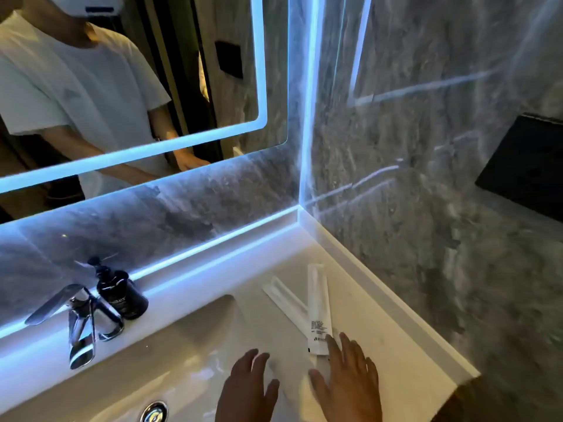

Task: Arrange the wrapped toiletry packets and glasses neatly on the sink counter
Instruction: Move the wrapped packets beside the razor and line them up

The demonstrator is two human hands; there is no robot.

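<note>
One chrome faucet [79,324] and one dark pump bottle [123,295] stand at the counter's [380,327] back edge. Two long white wrapped packets [318,309] cross in a V near its right edge. Left hand [246,388] and right hand [350,382] lie flat, fingers spread, the right touching one packet's printed end.

Two wrapped packets [318,309], two hands [246,388], one bottle [122,295], one faucet [80,322]
</note>
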